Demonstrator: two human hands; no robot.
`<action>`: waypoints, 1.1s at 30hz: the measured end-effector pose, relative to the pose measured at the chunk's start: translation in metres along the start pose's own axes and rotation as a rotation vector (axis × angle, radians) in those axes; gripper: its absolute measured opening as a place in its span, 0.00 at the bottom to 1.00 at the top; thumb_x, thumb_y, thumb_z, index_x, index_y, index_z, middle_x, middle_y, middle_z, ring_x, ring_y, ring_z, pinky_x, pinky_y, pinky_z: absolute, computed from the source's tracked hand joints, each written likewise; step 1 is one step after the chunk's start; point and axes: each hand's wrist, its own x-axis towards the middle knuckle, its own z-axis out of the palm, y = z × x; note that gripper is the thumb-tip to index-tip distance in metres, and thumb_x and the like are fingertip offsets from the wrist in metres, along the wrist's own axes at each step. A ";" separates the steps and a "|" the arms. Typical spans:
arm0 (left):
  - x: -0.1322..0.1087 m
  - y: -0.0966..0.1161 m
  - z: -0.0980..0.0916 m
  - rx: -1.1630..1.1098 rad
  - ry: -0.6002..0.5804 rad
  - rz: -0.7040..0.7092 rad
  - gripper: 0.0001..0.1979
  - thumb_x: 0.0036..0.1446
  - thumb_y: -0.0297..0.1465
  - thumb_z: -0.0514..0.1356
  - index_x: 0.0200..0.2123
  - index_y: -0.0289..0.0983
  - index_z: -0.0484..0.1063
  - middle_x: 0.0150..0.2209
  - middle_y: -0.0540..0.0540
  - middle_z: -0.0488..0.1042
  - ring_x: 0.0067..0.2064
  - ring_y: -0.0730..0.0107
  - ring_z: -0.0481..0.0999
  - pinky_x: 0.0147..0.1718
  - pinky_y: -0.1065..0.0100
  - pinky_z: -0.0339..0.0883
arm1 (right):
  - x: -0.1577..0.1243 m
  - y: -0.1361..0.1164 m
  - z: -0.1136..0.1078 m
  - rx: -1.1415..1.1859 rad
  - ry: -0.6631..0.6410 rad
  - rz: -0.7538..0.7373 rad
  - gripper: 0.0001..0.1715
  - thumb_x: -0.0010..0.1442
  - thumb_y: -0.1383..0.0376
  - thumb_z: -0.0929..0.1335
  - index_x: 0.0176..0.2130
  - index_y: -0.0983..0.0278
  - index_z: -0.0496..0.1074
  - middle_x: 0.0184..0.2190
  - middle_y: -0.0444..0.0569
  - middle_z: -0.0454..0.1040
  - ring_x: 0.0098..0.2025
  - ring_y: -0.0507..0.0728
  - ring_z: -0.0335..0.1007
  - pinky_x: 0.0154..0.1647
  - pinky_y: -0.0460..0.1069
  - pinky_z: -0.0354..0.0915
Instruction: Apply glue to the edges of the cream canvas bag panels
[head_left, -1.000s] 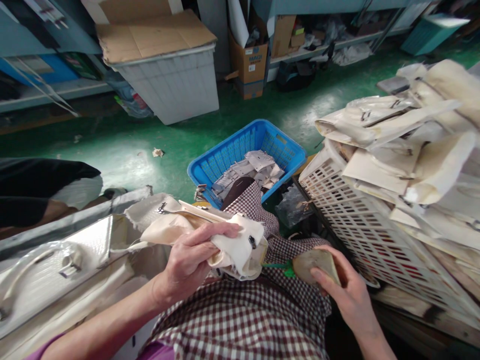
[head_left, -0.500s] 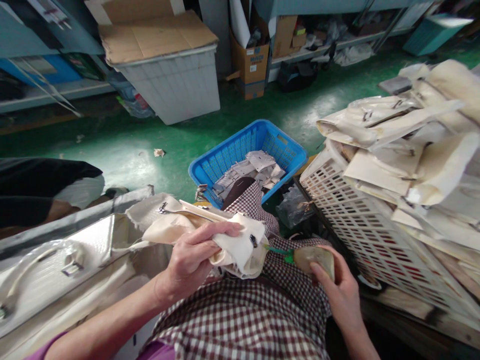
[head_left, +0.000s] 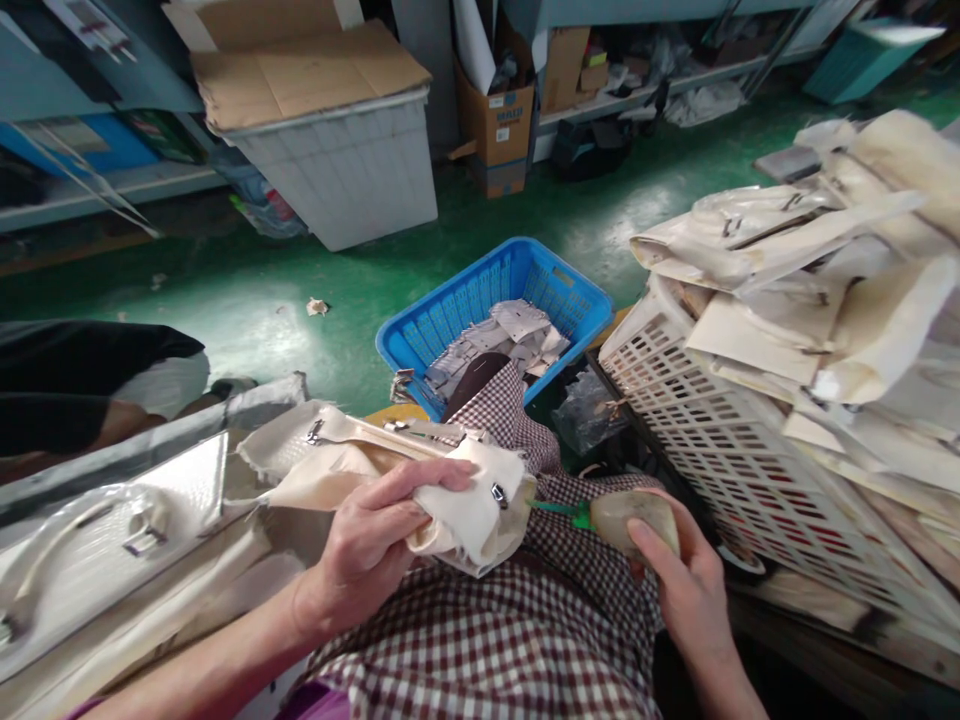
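My left hand (head_left: 367, 545) is closed on a cream bag piece (head_left: 457, 500) with metal fittings, held over my lap in a checked apron (head_left: 495, 640). My right hand (head_left: 679, 575) grips a small squeeze bottle (head_left: 634, 515) whose green nozzle (head_left: 559, 510) points at the piece's right edge, close to a small metal clasp. More of the cream piece trails left toward a strap with buckles (head_left: 390, 430).
A blue basket (head_left: 577, 300) with grey cut pieces sits on the green floor ahead. At right, a white lattice crate (head_left: 720, 450) carries a heap of cream bag parts (head_left: 825, 290). Finished cream bags (head_left: 112, 530) lie at left. Another person's leg (head_left: 90, 380) shows far left.
The bottle's nozzle has come closer to the cream piece. My left hand has lowered and turned the piece slightly, showing more of the strap and buckles.
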 end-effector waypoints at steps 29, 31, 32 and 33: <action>-0.016 0.000 0.009 -0.109 0.066 -0.160 0.07 0.61 0.21 0.61 0.36 0.37 0.77 0.41 0.41 0.81 0.47 0.60 0.83 0.47 0.67 0.79 | 0.006 -0.005 0.002 -0.057 -0.005 -0.049 0.36 0.47 0.48 0.77 0.51 0.58 0.71 0.43 0.49 0.77 0.34 0.59 0.72 0.24 0.48 0.71; -0.016 0.000 0.010 -0.096 0.058 -0.137 0.07 0.61 0.21 0.62 0.36 0.37 0.77 0.41 0.41 0.81 0.47 0.59 0.83 0.47 0.66 0.79 | 0.005 -0.008 0.003 -0.052 -0.047 -0.021 0.36 0.47 0.48 0.77 0.51 0.59 0.72 0.42 0.49 0.77 0.33 0.58 0.71 0.23 0.48 0.70; -0.016 0.000 0.010 -0.090 0.051 -0.126 0.06 0.61 0.21 0.62 0.36 0.37 0.77 0.41 0.41 0.81 0.48 0.59 0.82 0.47 0.65 0.79 | 0.005 -0.009 0.003 -0.050 -0.063 0.000 0.36 0.47 0.47 0.77 0.51 0.59 0.72 0.41 0.49 0.77 0.33 0.58 0.70 0.22 0.47 0.69; -0.017 0.000 0.010 -0.085 0.043 -0.119 0.06 0.61 0.21 0.62 0.37 0.37 0.77 0.41 0.41 0.81 0.48 0.60 0.82 0.47 0.65 0.79 | 0.005 -0.012 0.004 -0.045 -0.074 0.024 0.37 0.47 0.47 0.77 0.51 0.59 0.72 0.40 0.49 0.77 0.32 0.57 0.70 0.21 0.47 0.68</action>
